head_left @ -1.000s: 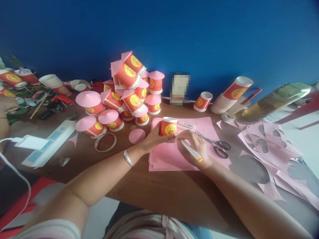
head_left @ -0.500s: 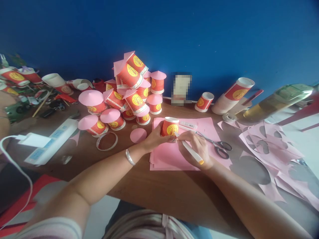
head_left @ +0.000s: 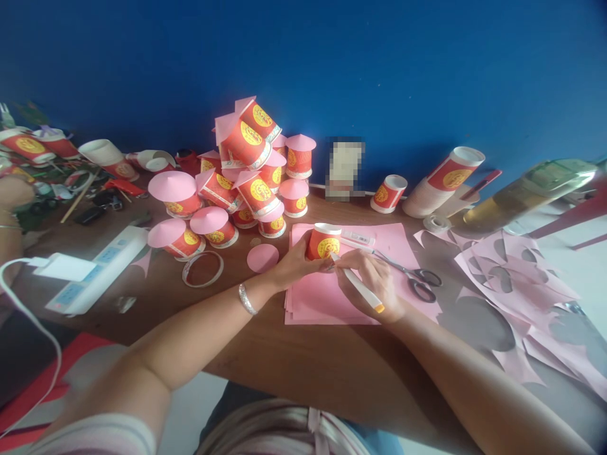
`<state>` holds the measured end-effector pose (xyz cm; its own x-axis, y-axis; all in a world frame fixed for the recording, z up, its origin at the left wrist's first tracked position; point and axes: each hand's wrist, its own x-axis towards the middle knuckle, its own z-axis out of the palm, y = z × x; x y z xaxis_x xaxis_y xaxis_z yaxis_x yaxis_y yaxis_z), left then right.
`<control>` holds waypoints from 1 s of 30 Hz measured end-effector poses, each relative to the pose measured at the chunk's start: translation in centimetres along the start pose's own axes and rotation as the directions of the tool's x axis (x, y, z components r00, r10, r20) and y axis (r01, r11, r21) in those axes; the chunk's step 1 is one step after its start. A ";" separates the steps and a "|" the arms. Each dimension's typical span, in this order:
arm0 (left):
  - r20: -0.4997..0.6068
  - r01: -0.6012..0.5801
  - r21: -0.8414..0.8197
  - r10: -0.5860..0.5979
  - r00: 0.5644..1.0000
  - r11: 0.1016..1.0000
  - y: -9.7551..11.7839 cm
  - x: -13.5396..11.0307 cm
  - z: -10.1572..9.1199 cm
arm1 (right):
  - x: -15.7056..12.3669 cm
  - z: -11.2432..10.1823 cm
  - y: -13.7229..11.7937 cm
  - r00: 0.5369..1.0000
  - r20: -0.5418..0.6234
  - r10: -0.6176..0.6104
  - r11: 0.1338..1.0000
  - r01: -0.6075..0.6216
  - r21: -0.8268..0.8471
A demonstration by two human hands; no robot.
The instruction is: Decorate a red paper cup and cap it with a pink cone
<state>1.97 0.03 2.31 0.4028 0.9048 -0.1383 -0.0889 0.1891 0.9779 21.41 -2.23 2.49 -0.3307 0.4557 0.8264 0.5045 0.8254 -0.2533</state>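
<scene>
My left hand (head_left: 290, 264) is closed round a small red paper cup (head_left: 323, 240) with a yellow emblem, holding it upside down on a stack of pink paper sheets (head_left: 327, 297). My right hand (head_left: 372, 278) grips a white pen with an orange end (head_left: 360, 287); its tip touches the foot of the cup on the cup's right side. A silver bracelet sits on my left wrist.
A heap of red cups with pink paper cones (head_left: 246, 177) stands behind. Scissors (head_left: 412, 278) and a white tube (head_left: 358, 238) lie on the pink sheets. A pink disc (head_left: 262, 258), a tape ring (head_left: 203, 268), a power strip (head_left: 95, 268), stacked cups (head_left: 441, 180) and pink offcuts (head_left: 516, 284) surround them. Another person's arm (head_left: 10, 215) shows at far left.
Almost nothing has changed. Both hands stay at the cup; the pen has shifted very slightly along the cup's foot.
</scene>
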 end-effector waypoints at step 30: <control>0.076 -0.012 -0.082 0.019 0.997 0.997 0.2 0.0 0.2 | 0.0 -0.2 0.3 1.000 -0.008 0.011 1.000 -0.012 -0.023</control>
<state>2.18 -0.01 2.51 0.4689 0.8767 -0.1079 -0.1686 0.2087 0.9633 21.74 -2.00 2.53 -0.3185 0.4625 0.8274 0.5262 0.8123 -0.2515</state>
